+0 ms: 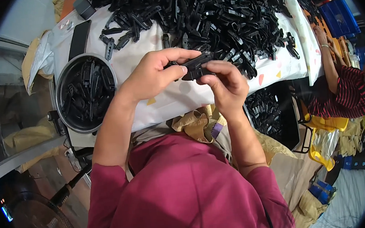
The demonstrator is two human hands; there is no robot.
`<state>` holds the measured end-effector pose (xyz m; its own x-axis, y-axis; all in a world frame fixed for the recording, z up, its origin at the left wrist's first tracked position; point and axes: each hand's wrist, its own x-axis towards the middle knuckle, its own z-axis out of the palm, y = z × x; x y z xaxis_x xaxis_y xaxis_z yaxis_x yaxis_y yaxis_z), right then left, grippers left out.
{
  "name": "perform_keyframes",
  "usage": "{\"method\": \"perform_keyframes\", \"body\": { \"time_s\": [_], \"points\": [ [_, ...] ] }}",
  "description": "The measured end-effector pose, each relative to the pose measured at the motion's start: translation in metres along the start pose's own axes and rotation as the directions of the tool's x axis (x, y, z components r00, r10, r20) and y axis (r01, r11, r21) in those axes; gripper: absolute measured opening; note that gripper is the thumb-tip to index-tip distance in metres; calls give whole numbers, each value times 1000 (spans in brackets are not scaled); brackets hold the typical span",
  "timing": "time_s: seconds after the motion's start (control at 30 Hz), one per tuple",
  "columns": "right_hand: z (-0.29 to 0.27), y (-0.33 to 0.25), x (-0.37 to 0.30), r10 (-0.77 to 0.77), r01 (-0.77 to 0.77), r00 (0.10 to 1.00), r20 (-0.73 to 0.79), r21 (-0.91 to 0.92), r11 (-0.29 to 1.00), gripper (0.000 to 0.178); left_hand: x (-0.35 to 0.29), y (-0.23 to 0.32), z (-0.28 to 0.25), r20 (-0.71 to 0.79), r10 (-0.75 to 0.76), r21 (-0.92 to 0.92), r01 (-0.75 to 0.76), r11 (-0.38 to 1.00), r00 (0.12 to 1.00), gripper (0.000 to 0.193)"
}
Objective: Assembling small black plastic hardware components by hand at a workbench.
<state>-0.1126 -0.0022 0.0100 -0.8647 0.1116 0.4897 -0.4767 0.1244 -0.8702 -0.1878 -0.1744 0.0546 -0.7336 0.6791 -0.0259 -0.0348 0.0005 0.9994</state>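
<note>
Between my two hands, above the table's near edge, is a small elongated black plastic part (196, 66). My left hand (155, 73) grips its left end with thumb and fingers. My right hand (227, 84) pinches its right end between thumb and fingertips. Just beyond them spreads a large heap of similar black plastic parts (226, 19). On the left, a round metal bowl (111, 74) holds more of these parts. What exact kind of part it is, I cannot make out.
A white patterned cloth (181, 101) covers the table. A dark flat slab (79, 39) lies behind the bowl. Below right stands a black bin (294, 126) with more parts. At far right a person in a striped shirt (341, 93) works near a blue crate (339, 17). A fan (49, 225) stands lower left.
</note>
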Motion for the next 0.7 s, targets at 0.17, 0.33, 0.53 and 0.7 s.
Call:
{"method": "perform_keyframes", "body": {
  "time_s": [0.17, 0.33, 0.53, 0.7],
  "points": [
    [7, -7, -4, 28, -19, 995, -98, 92, 996, 20, -6, 7, 3, 79, 527, 688, -429, 586, 846, 30],
    [7, -16, -4, -128, 124, 989, -70, -65, 990, 22, -10, 5, 3, 187, 683, 691, -589, 419, 706, 38],
    [3, -23, -5, -165, 164, 986, 7, -162, 973, 25, -14, 5, 9, 207, 701, 781, -547, 302, 682, 54],
    [9, -29, -4, -35, 25, 995, -97, -100, 995, 38, -15, 0, 8, 220, 712, 765, -571, 298, 666, 54]
  ]
}}
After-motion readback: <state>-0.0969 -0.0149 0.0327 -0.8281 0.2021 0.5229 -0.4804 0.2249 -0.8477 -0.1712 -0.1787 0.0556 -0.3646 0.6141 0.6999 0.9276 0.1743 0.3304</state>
